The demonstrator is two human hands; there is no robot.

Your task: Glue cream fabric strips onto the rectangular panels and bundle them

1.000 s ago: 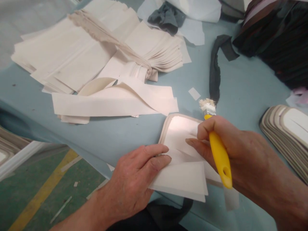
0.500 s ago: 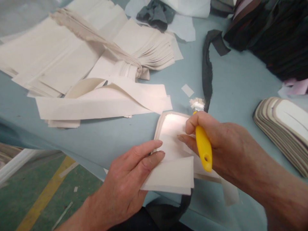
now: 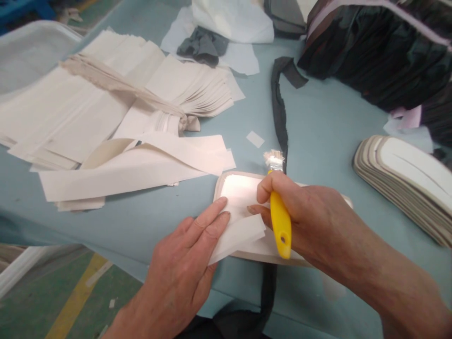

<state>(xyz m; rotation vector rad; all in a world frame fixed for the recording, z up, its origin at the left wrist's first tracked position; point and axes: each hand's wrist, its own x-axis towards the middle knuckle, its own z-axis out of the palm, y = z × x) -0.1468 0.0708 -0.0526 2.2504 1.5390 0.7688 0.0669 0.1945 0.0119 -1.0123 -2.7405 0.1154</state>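
Head view, looking down at the near edge of the counter (image 3: 328, 127).

- Left hand (image 3: 180, 263): fingers (image 3: 212, 221) straight and close together, gripping nothing. They lie flat on a white strip (image 3: 243, 233), whose loose end lifts a little off the cream-rimmed panel (image 3: 235, 188) under it. My guess is that the flat palm is there to pin the strip and panel so neither slides.
- Right hand (image 3: 303, 216): fingers wrapped round the yellow handle of a brush (image 3: 280, 226). The bristles point away from me, off the far edge of the panel and just above the counter. One fingertip reaches past the handle to touch the panel beside the strip. It looks as if the brush is parked in the fist so that finger is free to work the strip.
- The panel lies close to the counter's near edge, right in front of me and between both hands.
- Black strip (image 3: 278, 108): runs from beyond the bristles toward me, passes under the panel and hangs over the edge.
- Left and beyond: long cream strips (image 3: 141, 165) lie loose in front of a fanned pile of cream sheets (image 3: 88, 103), probably stock kept within reach.
- Right: a stack of shaped pieces (image 3: 399, 174) is shingled on its side, well apart from the panel.
- Far right: a dark fabric bundle (image 3: 381, 47).
- A small white scrap (image 3: 254, 139) lies near the bristles.
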